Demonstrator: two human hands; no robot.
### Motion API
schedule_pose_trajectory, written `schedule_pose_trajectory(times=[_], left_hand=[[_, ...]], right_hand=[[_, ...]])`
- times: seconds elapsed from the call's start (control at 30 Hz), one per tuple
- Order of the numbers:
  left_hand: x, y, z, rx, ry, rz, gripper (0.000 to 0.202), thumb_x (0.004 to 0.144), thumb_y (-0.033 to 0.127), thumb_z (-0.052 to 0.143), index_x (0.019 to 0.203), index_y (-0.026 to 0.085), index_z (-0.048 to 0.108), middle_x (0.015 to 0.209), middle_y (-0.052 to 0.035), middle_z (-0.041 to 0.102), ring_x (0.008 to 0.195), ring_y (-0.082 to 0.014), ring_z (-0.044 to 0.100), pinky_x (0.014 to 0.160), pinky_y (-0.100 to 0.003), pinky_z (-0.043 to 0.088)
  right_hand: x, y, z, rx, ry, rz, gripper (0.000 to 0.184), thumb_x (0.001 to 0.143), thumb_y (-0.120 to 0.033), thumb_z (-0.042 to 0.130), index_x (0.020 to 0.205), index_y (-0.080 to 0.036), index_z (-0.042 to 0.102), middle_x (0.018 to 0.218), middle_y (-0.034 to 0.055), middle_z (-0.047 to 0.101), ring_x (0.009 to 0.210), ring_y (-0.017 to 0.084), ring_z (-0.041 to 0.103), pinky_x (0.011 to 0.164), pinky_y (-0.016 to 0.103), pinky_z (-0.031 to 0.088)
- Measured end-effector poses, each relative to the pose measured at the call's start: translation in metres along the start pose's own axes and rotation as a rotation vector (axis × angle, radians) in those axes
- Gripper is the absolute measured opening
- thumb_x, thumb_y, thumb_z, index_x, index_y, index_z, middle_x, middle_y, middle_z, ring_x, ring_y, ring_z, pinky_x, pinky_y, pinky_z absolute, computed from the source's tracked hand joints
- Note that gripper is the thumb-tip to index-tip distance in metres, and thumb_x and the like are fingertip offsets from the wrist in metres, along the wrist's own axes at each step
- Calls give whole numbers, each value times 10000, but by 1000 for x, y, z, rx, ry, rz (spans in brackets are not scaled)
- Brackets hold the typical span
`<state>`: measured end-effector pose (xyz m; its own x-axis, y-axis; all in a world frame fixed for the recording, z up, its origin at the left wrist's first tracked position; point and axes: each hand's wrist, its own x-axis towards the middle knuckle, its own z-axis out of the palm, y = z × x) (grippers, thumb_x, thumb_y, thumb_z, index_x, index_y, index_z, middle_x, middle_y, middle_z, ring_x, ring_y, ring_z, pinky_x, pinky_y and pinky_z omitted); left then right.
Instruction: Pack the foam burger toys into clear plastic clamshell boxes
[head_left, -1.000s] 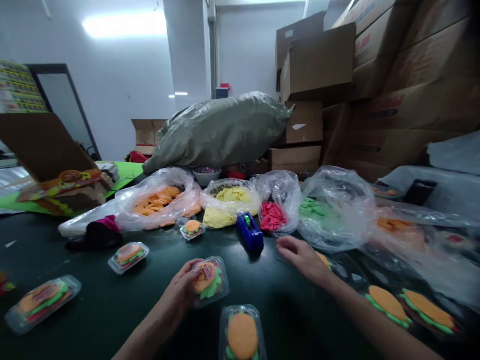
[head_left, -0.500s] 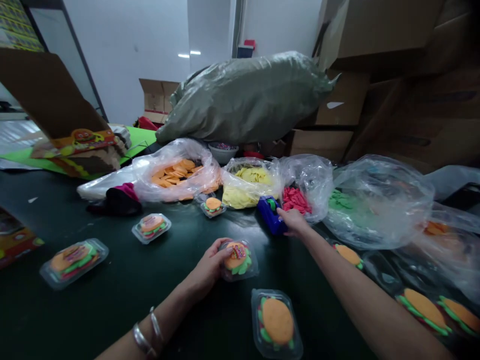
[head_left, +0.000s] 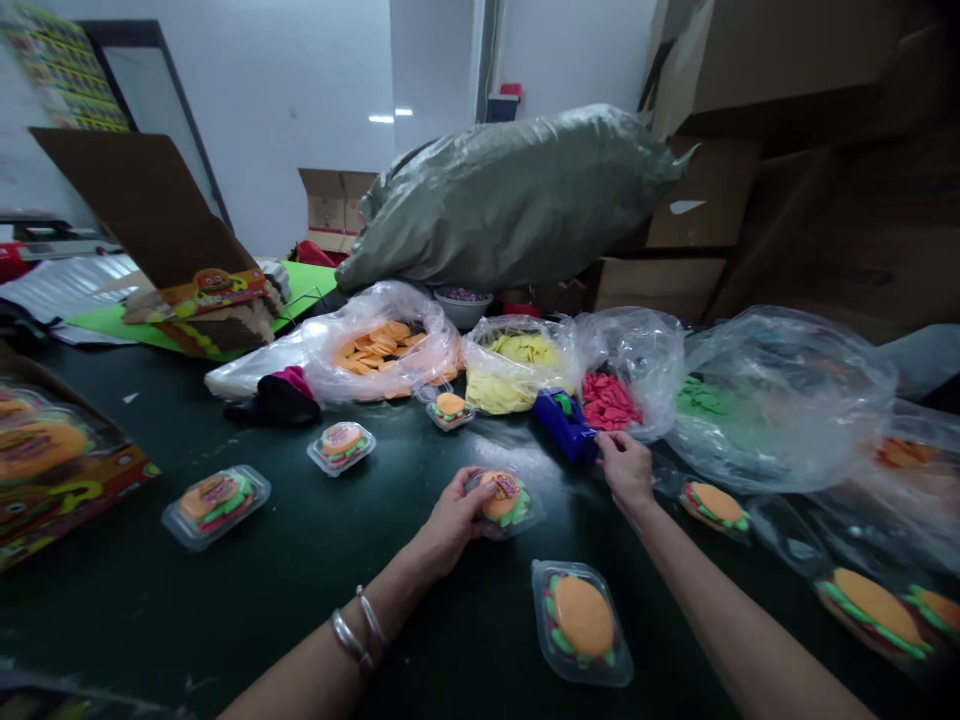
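My left hand (head_left: 459,515) grips the left edge of a clear plastic clamshell pack (head_left: 517,522) with a toy burger inside; a printed label shows on the bun. My right hand (head_left: 626,468) is pinched at the near right end of a blue tape dispenser (head_left: 564,425) with a green core, on what looks like the end of clear tape, though the strip is hard to see. Closer to me lies another packed burger (head_left: 583,620). On the left are more labelled packs (head_left: 216,505), (head_left: 342,447), and a small burger pack (head_left: 450,408) sits farther back.
Bags of orange pieces (head_left: 382,345), yellow pieces (head_left: 525,350), red pieces (head_left: 609,400) and green pieces (head_left: 701,395) line the back. Burgers in open packs (head_left: 874,610) lie at right. A display box (head_left: 82,490) stands left; a large grey sack (head_left: 510,200) and cartons rise behind.
My right hand has shifted from the dispenser's side to its near right end, fingers now pinched. The view has swung left, showing more of the display box. My left hand keeps the pack.
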<state>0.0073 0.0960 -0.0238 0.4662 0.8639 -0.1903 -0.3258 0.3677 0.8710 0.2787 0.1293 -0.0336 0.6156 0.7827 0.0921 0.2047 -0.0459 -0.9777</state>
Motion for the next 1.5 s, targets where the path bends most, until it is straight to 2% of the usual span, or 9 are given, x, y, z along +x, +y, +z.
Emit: schedule_pose_trajectory(times=[0.2, 0.5, 0.6, 0.7, 0.87, 0.97, 1.2, 1.37, 1.5], left_hand=[[-2, 2, 4, 1, 18, 17, 446, 743, 319, 708, 1079, 181, 449, 1020, -100, 625, 808, -203, 642, 578, -270, 533], [-6, 4, 10, 80, 10, 135, 510, 686, 285, 766, 1104, 161, 502, 980, -81, 675, 830, -197, 645, 764, -324, 524], [-17, 11, 15, 52, -63, 169, 411, 731, 313, 733, 1055, 153, 536, 1019, -92, 688, 862, -210, 649, 801, -346, 521], [-34, 19, 26, 39, -128, 171, 372, 763, 327, 705, 1059, 163, 550, 1043, -89, 691, 876, -222, 655, 794, -354, 525], [-64, 25, 53, 119, -199, 195, 346, 770, 327, 701, 1057, 174, 583, 1025, -75, 701, 904, -225, 650, 775, -297, 507], [-79, 26, 68, 169, -224, 192, 382, 758, 345, 711, 1077, 179, 579, 1047, -76, 694, 934, -236, 636, 807, -311, 498], [-104, 22, 83, 276, -244, 190, 400, 743, 353, 733, 1074, 174, 595, 1001, -56, 673, 892, -210, 611, 778, -277, 495], [-120, 0, 93, -62, -318, 30, 388, 723, 364, 745, 1030, 157, 629, 896, -52, 676, 742, -158, 620, 689, -240, 503], [-125, -11, 105, -194, -357, -2, 408, 706, 372, 755, 1033, 153, 646, 868, -51, 675, 739, -149, 621, 719, -239, 502]], right_hand=[[-7, 4, 3, -20, -14, 210, 201, 922, -303, 568, 1026, -136, 605, 914, 24, 646, 697, 123, 627, 601, 275, 546], [-8, -9, 10, 16, -46, 284, 216, 920, -308, 567, 1058, -144, 599, 991, 46, 641, 771, 145, 631, 660, 309, 548], [-41, -26, -7, 89, -140, 199, 183, 909, -317, 569, 879, -139, 601, 750, -17, 610, 580, 96, 565, 549, 242, 489], [-93, -49, -40, 191, -338, 86, 255, 835, -391, 622, 723, -171, 560, 542, -68, 508, 478, 87, 494, 530, 233, 446], [-165, -92, -89, 149, -716, -96, 322, 787, -469, 640, 674, -179, 556, 504, -52, 522, 469, 96, 464, 506, 232, 390], [-180, -102, -99, 25, -780, -198, 305, 843, -429, 581, 671, -180, 544, 528, -51, 509, 490, 91, 450, 493, 211, 365], [-184, -96, -109, -19, -744, -171, 306, 815, -414, 625, 639, -171, 566, 481, -67, 471, 430, 73, 409, 422, 191, 299], [-199, -78, -105, 351, -972, 118, 404, 610, -532, 771, 648, -158, 622, 460, -61, 518, 372, 67, 401, 386, 185, 300], [-217, -57, -89, 640, -810, 219, 479, 569, -602, 773, 735, -168, 659, 517, -56, 508, 418, 73, 405, 449, 203, 361]])
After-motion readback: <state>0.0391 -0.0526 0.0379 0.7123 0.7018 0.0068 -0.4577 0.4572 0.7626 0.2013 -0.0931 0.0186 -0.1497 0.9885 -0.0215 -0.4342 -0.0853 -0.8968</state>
